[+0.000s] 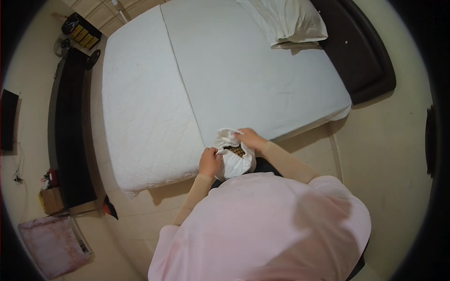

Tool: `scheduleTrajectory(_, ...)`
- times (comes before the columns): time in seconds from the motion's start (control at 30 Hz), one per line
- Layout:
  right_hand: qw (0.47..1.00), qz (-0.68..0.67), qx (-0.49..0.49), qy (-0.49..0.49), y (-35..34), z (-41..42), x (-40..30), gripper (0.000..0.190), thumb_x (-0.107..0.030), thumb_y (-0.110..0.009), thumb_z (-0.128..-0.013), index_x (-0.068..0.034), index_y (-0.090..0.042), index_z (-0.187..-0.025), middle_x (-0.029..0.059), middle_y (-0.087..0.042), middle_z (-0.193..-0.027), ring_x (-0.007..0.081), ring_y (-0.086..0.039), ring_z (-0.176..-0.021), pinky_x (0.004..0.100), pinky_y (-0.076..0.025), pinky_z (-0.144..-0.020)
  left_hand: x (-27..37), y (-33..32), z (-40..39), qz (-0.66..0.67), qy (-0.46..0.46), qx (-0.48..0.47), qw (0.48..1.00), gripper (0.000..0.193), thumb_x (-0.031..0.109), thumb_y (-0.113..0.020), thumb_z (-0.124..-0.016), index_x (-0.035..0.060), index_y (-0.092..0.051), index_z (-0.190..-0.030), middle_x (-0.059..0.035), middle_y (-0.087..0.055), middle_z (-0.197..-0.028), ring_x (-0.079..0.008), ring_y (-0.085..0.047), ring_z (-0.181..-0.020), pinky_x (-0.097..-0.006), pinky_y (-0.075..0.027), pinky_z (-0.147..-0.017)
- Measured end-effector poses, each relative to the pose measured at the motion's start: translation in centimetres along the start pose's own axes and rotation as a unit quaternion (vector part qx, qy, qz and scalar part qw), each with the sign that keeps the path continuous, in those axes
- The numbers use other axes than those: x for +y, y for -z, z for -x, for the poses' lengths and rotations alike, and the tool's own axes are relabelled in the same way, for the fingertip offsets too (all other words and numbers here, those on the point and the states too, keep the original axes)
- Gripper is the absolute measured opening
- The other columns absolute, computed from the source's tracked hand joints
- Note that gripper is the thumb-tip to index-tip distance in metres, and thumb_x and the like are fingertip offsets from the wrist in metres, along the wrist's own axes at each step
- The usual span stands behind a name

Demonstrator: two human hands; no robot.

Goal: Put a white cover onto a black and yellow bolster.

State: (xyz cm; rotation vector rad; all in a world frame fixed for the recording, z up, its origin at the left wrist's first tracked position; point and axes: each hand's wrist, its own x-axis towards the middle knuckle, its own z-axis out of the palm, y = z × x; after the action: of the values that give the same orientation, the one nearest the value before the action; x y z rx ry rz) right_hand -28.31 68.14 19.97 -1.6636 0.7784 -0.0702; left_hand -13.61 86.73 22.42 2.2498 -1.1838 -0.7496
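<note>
Close to my body, at the near edge of the bed, is a white cloth cover (236, 165) with a gathered, ruffled opening. Inside that opening a dark and yellow checked fabric (236, 150) shows; what it belongs to is hidden. My left hand (210, 161) pinches the left side of the rim. On the far right side, my right hand (250, 139) grips the rim with bent fingers. Beyond both hands lies the mattress (151, 133), its quilted white top bare at the left. A smooth white sheet (253, 80) covers the rest of it.
White pillows or pillowcases (299, 24) lie by the dark headboard (365, 52). Along the left wall stand a long black cabinet (74, 130), a fan (63, 45) and a drawer unit (84, 35). A cardboard box (52, 200) and a pink-covered item (54, 246) are lower left.
</note>
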Motion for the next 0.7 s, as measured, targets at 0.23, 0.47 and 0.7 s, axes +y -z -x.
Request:
scheduleTrajectory(0.23,0.991,-0.083,0.088,-0.058,3.5,1.8,-1.6,0.037,-0.032,-0.056,-0.094,0.003,-0.067,-0.101,0.0127,-0.068,-0.087,0.0216,-0.061,-0.078,0.0362,-0.048,-0.072,-2.0,2.6,0.1,0.461,0.094,0.013,0.882,0.020,0.016,-0.050,-0.099,0.0051,-0.059,-0.113,-0.0026,-0.065,-0.104,-0.0133,-0.060,-0.092,-0.0273,-0.047,-0.085)
scheduleTrajectory(0.47,0.968,-0.209,0.112,-0.083,4.2,5.1,-2.9,0.033,-0.027,-0.054,-0.096,0.002,-0.066,-0.103,0.0073,-0.067,-0.091,0.0137,-0.059,-0.083,0.0287,-0.046,-0.074,0.0,6.1,2.9,0.630,0.137,0.009,0.765,0.032,0.028,-0.041,-0.104,0.0032,-0.056,-0.117,-0.0072,-0.063,-0.115,-0.0149,-0.060,-0.106,-0.0311,-0.048,-0.092)
scheduleTrajectory(0.7,0.995,-0.033,-0.042,-0.079,5.9,4.2,-3.5,0.036,-0.029,-0.063,-0.090,0.003,-0.065,-0.106,0.0078,-0.068,-0.093,0.0160,-0.061,-0.086,0.0304,-0.047,-0.076,-1.3,6.2,3.1,0.595,0.155,0.010,0.788,0.032,0.029,-0.042,-0.104,0.0035,-0.059,-0.112,-0.0051,-0.067,-0.103,-0.0117,-0.064,-0.093,-0.0268,-0.050,-0.079)
